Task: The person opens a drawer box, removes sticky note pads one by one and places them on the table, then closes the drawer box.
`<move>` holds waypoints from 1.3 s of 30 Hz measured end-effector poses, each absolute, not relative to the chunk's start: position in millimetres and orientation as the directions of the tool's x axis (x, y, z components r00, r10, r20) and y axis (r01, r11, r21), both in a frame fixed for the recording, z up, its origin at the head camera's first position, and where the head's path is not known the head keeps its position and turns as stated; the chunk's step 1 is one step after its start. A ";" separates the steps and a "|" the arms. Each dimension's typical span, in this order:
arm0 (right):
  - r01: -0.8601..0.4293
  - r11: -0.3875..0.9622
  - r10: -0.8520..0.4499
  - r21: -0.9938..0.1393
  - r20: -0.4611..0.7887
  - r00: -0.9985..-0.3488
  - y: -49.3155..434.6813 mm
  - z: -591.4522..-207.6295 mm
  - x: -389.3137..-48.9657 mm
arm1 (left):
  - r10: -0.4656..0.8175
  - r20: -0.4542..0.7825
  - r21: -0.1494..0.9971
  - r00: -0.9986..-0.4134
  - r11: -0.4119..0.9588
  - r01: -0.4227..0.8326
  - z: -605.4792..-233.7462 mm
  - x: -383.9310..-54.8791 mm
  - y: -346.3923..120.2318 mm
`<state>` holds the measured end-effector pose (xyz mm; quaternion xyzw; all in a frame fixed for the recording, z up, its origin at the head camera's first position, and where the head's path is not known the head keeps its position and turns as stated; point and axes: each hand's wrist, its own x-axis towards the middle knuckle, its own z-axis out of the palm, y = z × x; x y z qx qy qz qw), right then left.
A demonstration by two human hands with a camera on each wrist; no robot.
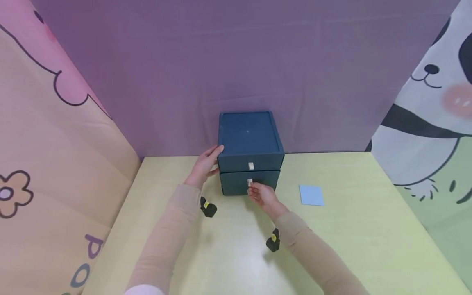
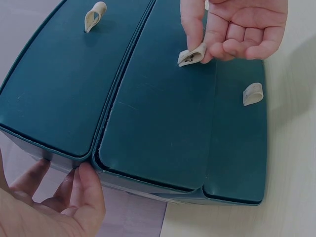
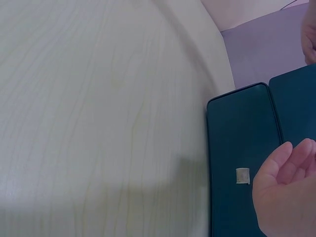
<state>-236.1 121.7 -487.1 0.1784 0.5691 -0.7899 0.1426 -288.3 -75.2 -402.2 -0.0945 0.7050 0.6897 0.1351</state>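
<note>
A dark blue-green drawer box (image 1: pixel 248 133) with pale loop pull tabs stands against the back curtain. Three drawer fronts, one above another, show in the left wrist view. My right hand (image 1: pixel 262 196) pinches the middle drawer's pull tab (image 2: pixel 190 57) between thumb and finger. Below it, the lowest drawer's tab (image 2: pixel 253 94) hangs free, as does the top drawer's tab (image 2: pixel 94 17). The middle front (image 2: pixel 153 108) appears to stand slightly forward of the lowest one. My left hand (image 1: pixel 205 164) touches the box's left side near the front edge, fingertips against it.
A light blue square (image 1: pixel 311 195) lies on the pale wooden table (image 1: pixel 354 229), right of the box. A purple curtain (image 1: pixel 177 73) hangs close behind. Printed panels rise on both sides. Black straps with yellow marks (image 1: pixel 208 207) hang by the wrists.
</note>
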 end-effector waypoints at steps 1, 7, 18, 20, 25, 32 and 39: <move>0.427 -0.312 -0.025 -0.849 -0.442 -0.897 121.8 -486.6 -235.7 | 0.055 -0.320 0.947 -0.946 0.031 -0.318 -402.5 -288.5 -75.4; 0.405 -0.337 -0.043 -0.850 -0.416 -0.908 122.3 -483.1 -234.4 | 0.055 -0.315 0.949 -0.948 0.029 -0.313 -403.8 -290.2 -75.2; 0.396 -0.355 -0.056 -0.847 -0.404 -0.913 123.3 -483.2 -233.7 | 0.045 -0.322 0.947 -0.946 0.031 -0.320 -403.2 -290.8 -74.3; 0.397 -0.344 -0.054 -0.851 -0.404 -0.913 123.8 -483.9 -233.2 | 0.044 -0.322 0.947 -0.946 0.030 -0.321 -403.3 -290.4 -74.0; 0.390 -0.301 -0.034 -0.870 -0.399 -0.916 123.7 -485.0 -232.2 | 0.044 -0.324 0.946 -0.945 0.020 -0.323 -404.6 -290.4 -73.9; 0.368 -0.242 -0.015 -0.898 -0.375 -0.927 123.1 -486.7 -230.4 | 0.043 -0.324 0.946 -0.945 0.025 -0.323 -406.1 -290.7 -74.3; 0.345 -0.200 -0.018 -0.917 -0.349 -0.937 123.0 -487.4 -227.0 | 0.047 -0.318 0.948 -0.947 0.024 -0.317 -404.4 -289.6 -74.5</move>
